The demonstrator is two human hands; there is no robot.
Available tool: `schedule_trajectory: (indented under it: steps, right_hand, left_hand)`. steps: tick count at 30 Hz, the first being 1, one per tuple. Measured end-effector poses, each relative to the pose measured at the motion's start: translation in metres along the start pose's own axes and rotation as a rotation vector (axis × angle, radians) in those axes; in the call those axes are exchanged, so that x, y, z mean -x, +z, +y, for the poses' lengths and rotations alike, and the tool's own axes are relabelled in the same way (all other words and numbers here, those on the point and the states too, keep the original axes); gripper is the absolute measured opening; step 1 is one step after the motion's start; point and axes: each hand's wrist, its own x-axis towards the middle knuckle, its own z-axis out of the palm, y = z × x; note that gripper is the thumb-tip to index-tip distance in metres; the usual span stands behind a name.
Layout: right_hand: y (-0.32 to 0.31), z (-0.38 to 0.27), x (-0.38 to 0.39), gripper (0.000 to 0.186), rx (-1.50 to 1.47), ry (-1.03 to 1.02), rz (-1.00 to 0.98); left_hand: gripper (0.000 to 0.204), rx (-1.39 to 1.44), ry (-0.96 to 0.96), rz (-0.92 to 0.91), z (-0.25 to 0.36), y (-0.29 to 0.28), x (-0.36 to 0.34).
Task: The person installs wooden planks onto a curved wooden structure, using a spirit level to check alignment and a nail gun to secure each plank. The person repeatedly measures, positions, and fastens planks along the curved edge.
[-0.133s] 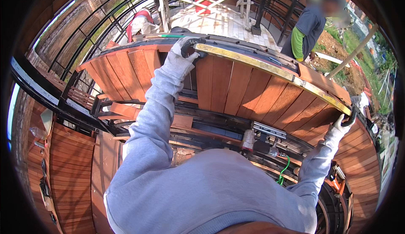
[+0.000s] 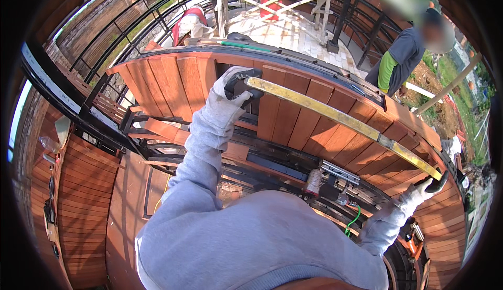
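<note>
My left hand (image 2: pixel 242 85), in a dark glove, grips the left end of a long yellow level (image 2: pixel 320 109). At the level's other end, my right hand (image 2: pixel 435 184), also gloved, is closed on it. The level is held slanting across the face of a curved panel of reddish wooden slats (image 2: pixel 288 117), below the panel's top edge. A dark gap shows between slats beside my left hand. Below the panel lie a metal rail (image 2: pixel 339 170) and a power tool (image 2: pixel 327 190) with a green hose (image 2: pixel 356 216).
A person (image 2: pixel 398 59) in grey and lime sleeves stands behind the panel at right. Pale scaffolding (image 2: pixel 222 12), a red-and-white bundle (image 2: pixel 191 25) and black railings (image 2: pixel 84 62) are behind. A slatted wooden surface (image 2: pixel 84 211) lies at left, an orange tool (image 2: pixel 411 248) at lower right.
The level, in both hands, has moved down from along the panel's top edge onto the slat face. The view has shifted a little, and the person behind appears farther right and lower.
</note>
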Motion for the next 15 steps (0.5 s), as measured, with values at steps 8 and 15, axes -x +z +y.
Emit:
schedule_trajectory:
  steps: [8,15]
  right_hand:
    - [0.029,-0.068,0.108,0.044,-0.076,0.376,-0.558]
    - [0.101,-0.107,0.185,0.026,-0.581,0.806,-0.862]
  left_hand:
    - [0.044,0.452,-0.385,0.634,-0.048,-0.060,0.114]
    - [0.047,0.786,-0.416,1.197,-0.116,-0.158,0.133]
